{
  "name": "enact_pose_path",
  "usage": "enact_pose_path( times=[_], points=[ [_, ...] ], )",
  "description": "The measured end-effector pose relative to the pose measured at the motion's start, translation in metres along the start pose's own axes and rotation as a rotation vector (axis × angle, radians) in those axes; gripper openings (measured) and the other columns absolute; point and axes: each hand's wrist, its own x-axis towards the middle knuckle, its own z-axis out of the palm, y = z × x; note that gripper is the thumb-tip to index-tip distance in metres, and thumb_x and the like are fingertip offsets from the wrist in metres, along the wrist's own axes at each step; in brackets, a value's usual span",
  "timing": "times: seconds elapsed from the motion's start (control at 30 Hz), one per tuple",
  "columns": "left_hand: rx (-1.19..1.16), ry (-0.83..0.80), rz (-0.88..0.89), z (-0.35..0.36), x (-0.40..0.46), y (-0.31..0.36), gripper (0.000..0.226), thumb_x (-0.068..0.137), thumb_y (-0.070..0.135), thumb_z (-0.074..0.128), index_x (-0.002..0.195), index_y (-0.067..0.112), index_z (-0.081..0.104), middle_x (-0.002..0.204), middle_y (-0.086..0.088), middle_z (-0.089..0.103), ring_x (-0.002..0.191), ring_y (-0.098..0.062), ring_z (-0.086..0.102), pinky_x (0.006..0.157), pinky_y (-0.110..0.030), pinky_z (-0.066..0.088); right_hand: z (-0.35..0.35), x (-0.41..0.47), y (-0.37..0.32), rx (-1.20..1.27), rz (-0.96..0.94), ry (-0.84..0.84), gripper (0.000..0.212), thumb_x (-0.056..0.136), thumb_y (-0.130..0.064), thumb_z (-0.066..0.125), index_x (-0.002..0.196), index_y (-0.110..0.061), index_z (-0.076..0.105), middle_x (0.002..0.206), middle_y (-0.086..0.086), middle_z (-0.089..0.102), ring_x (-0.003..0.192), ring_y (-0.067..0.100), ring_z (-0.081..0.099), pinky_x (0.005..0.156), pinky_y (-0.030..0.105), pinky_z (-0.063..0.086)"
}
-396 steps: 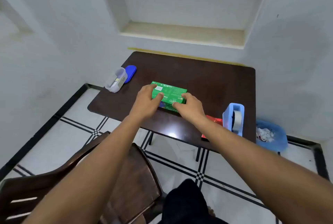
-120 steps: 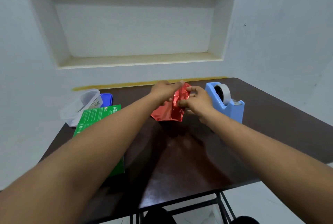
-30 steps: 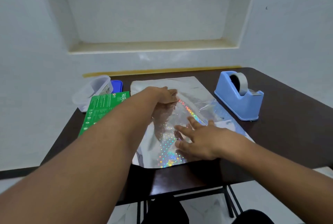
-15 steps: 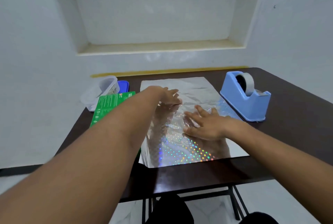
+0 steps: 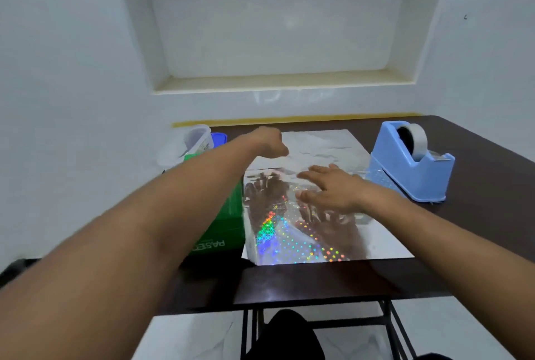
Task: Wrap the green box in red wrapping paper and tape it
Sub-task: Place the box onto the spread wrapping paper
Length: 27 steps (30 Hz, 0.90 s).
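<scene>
On the desk's [image 5: 477,174] far left corner stands a clear tub [image 5: 197,139], with a blue lid [image 5: 219,137] just behind it. Next comes the box [image 5: 228,215], green, lying flat along the left edge of the paper [image 5: 318,145]; its long axis runs from the near edge of the desk toward the wall, and the printed end faces the person, its lettering upside down. Most of the box is hidden under the left forearm.

Across it reaches the left hand [image 5: 269,142], raised over the paper's far left part. Its fingers look curled toward the palm, but the hand is blurred and seen from behind, so I cannot tell whether it pinches the sheet or holds nothing.

Spread flat in the middle of the desk, the paper shows its silver, holographic side up, with rainbow dots near the front edge and dim reflections of both hands. No red face shows. Its long side also runs front to back.

Over the paper's middle the right hand [image 5: 327,189] is spread, fingers straight and apart, pointing left, palm down. Whether it presses the sheet or floats just above it is unclear.

Right of the paper, touching its edge, sits a blue tape dispenser [image 5: 411,162] with a roll in it.
</scene>
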Motion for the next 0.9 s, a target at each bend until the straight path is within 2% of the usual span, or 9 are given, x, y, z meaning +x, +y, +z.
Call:
enact_pose_path(
  times=[0.07,0.17,0.3,0.43,0.53,0.6,0.7,0.8,0.9],
  points=[
    [0.046,0.026,-0.046,-0.012,-0.018,-0.009,0.039,0.097,0.042,0.061,0.116,0.009,0.067,0.119,-0.007,0.066,0.103,-0.029,0.06,0.08,-0.036,0.048,-0.007,0.001,-0.018,0.064,-0.077,0.028,0.058,0.102,-0.056,0.047,0.154,-0.029,0.044,0.156,0.003,0.049,0.142,0.025,0.044,0.114,0.039,0.037],
    [0.135,-0.072,-0.165,-0.028,-0.051,-0.022,0.034,0.096,0.048,0.064,0.098,0.014,0.063,0.114,-0.006,0.064,0.096,-0.028,0.06,0.076,-0.033,0.047,-0.013,-0.001,-0.051,0.19,-0.105,0.087,0.038,0.102,-0.037,0.055,0.137,-0.024,0.064,0.133,0.003,0.069,0.123,0.022,0.062,0.101,0.029,0.046],
    [0.182,-0.26,-0.331,-0.039,-0.095,-0.028,0.066,0.103,0.058,0.052,0.153,0.015,0.047,0.156,-0.008,0.048,0.134,-0.03,0.054,0.102,-0.041,0.047,-0.008,0.013,-0.076,0.77,0.044,0.04,0.024,0.1,-0.017,0.056,0.119,-0.01,0.069,0.111,0.01,0.074,0.086,0.024,0.077,0.07,0.03,0.062],
    [0.096,-0.218,-0.408,-0.036,-0.124,-0.031,0.082,0.098,0.061,0.058,0.159,0.013,0.032,0.159,-0.008,0.04,0.141,-0.028,0.051,0.113,-0.039,0.045,-0.004,0.017,-0.092,1.22,0.142,-0.144,0.03,0.104,-0.012,0.052,0.13,0.001,0.055,0.103,0.019,0.071,0.096,0.036,0.076,0.073,0.036,0.064],
    [0.084,-0.362,-0.394,-0.022,-0.127,-0.035,0.087,0.092,0.068,0.056,0.161,0.021,0.031,0.165,-0.011,0.034,0.145,-0.033,0.044,0.118,-0.044,0.04,-0.004,0.011,-0.1,1.453,0.129,-0.232,0.025,0.104,-0.01,0.043,0.121,0.001,0.058,0.095,0.023,0.071,0.087,0.039,0.073,0.068,0.037,0.065],
    [0.029,-0.25,-0.405,-0.022,-0.134,-0.035,0.087,0.083,0.069,0.065,0.149,0.016,0.042,0.152,-0.012,0.05,0.134,-0.035,0.054,0.108,-0.04,0.047,-0.005,0.009,-0.101,1.555,0.113,-0.236,0.019,0.104,-0.015,0.043,0.115,-0.004,0.055,0.096,0.027,0.071,0.083,0.042,0.073,0.069,0.039,0.065],
    [-0.022,0.041,-0.417,-0.033,-0.14,-0.032,0.118,0.041,0.069,0.087,0.137,0.016,0.045,0.127,-0.008,0.064,0.11,-0.035,0.066,0.09,-0.04,0.056,-0.012,0.012,-0.092,1.613,0.153,-0.098,0.034,0.103,-0.026,0.055,0.131,-0.007,0.049,0.111,0.024,0.066,0.085,0.039,0.072,0.083,0.041,0.062],
    [0.031,0.184,-0.303,-0.04,-0.136,-0.021,0.117,0.044,0.065,0.091,0.138,0.018,0.04,0.127,-0.007,0.06,0.117,-0.033,0.058,0.086,-0.041,0.048,-0.024,0.009,-0.073,1.455,0.166,0.089,0.046,0.098,-0.035,0.064,0.139,-0.02,0.05,0.135,0.013,0.052,0.11,0.04,0.065,0.09,0.044,0.058],
    [0.111,0.242,-0.094,-0.047,-0.134,-0.012,0.112,0.05,0.058,0.093,0.138,0.017,0.038,0.132,-0.007,0.056,0.122,-0.032,0.051,0.095,-0.046,0.042,-0.033,0.003,-0.051,1.347,0.179,0.174,0.044,0.093,-0.045,0.07,0.131,-0.027,0.055,0.134,0.004,0.046,0.115,0.041,0.056,0.089,0.045,0.054]
  ],
)
